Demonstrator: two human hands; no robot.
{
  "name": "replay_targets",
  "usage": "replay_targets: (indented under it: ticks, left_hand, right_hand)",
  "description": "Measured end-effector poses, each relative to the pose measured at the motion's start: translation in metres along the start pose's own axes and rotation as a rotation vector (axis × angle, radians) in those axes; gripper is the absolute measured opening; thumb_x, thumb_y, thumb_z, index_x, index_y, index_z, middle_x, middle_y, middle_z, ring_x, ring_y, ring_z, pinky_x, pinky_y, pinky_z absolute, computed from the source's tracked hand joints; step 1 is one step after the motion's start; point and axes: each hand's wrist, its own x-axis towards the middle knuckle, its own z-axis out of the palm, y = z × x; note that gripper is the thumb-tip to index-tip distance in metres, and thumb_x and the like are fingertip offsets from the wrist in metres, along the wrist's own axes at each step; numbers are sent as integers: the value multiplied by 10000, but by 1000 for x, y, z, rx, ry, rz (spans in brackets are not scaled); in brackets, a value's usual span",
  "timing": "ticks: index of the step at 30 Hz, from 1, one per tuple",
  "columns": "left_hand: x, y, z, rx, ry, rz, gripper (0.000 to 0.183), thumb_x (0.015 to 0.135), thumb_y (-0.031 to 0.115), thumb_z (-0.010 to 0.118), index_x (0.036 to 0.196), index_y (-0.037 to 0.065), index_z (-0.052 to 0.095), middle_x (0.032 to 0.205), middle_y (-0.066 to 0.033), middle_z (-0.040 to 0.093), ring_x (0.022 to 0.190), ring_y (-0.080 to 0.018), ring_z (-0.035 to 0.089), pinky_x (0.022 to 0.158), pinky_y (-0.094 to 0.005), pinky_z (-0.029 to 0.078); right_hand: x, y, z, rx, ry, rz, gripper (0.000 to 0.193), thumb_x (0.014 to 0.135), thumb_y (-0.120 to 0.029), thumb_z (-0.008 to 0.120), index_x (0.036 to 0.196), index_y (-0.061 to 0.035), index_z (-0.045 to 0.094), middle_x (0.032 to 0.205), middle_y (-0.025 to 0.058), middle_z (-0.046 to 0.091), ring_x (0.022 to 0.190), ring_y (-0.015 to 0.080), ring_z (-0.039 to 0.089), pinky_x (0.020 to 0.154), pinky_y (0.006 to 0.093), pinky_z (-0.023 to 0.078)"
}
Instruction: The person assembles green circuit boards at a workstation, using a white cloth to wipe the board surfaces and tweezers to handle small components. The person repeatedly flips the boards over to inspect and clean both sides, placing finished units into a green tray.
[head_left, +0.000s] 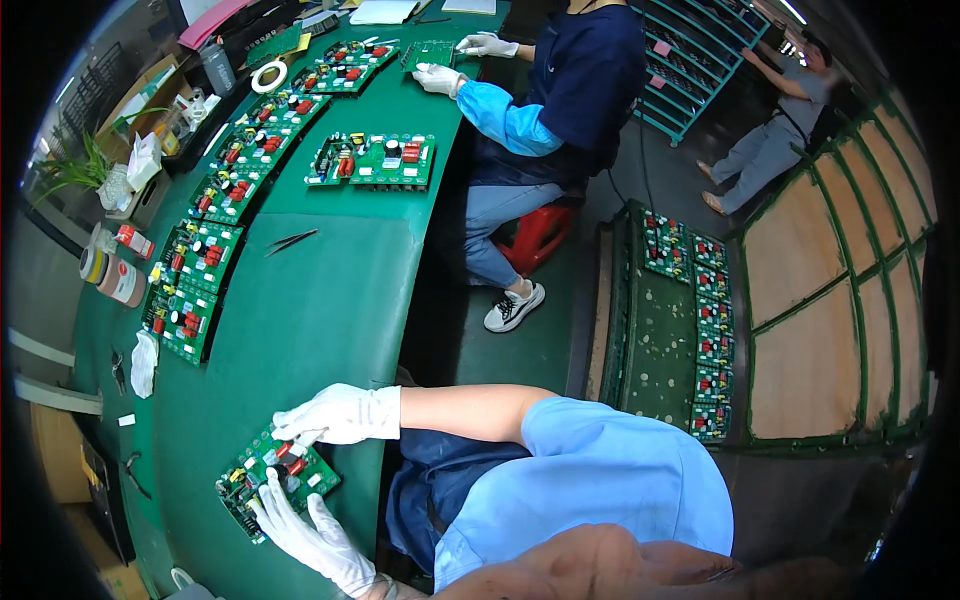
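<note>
A green circuit board (318, 470), crowded with red, black and white parts, lies at an angle on the bench under my two white-gloved hands. My left hand (305, 535) rests on its near side, thumb and fingers stretched apart across the parts. At the far edge, my right hand (340, 415) is closed, fingers and thumb gripping the board; the fingertips are partly hidden. Farther along the bench lies another populated board (393, 162), with metal tweezers (292, 241) nearer to me.
A row of boards (195, 285) runs along the bench's left side, beside jars (122, 280) and a tape roll (269, 77). Ahead sits a co-worker (590, 90) handling a board (430, 55). Boards line a green rack (660, 340) at right; another person (775, 125) stands by shelving (690, 60).
</note>
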Motion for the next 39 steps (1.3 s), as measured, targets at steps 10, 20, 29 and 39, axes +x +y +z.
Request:
replay_targets:
  ticks: [10, 20, 29, 39]
  left_hand:
    - [-71, -106, -7, -17, 55, -402, 328, 939, 152, 656, 1225, -10, 662, 1264, -192, 655, 1238, -366, 579, 1138, -501, 348]
    - [-29, 8, -3, 4, 97, -416, 723, 611, 133, 882, 1286, 87, 625, 1473, -232, 433, 1253, -412, 479, 1075, -466, 409]
    - [-69, -21, -46, -192, 1, -359, 684, 658, 160, 879, 1294, 113, 632, 1456, -219, 493, 1352, -402, 465, 1153, -529, 317]
    - [-55, -42, -28, 186, 174, -419, 277, 921, 36, 654, 1196, 15, 667, 1302, -160, 641, 1243, -308, 592, 1079, -411, 437]
  right_hand:
    - [-17, -41, 19, -1115, -189, -473, 348, 968, -86, 598, 1313, -51, 630, 1218, 105, 699, 1100, 180, 672, 943, 314, 545]
    - [-17, -43, 34, -1237, -13, -287, 367, 915, -31, 607, 1268, -96, 679, 1094, 99, 725, 836, 221, 690, 748, 318, 552]
    - [-16, -48, 44, -1378, -46, -313, 476, 814, 77, 620, 1252, -97, 684, 948, 104, 722, 707, 210, 658, 644, 309, 531]
    - [-13, -54, 51, -1389, -34, -255, 443, 830, 19, 607, 1255, -81, 677, 990, 91, 741, 780, 230, 685, 672, 315, 544]
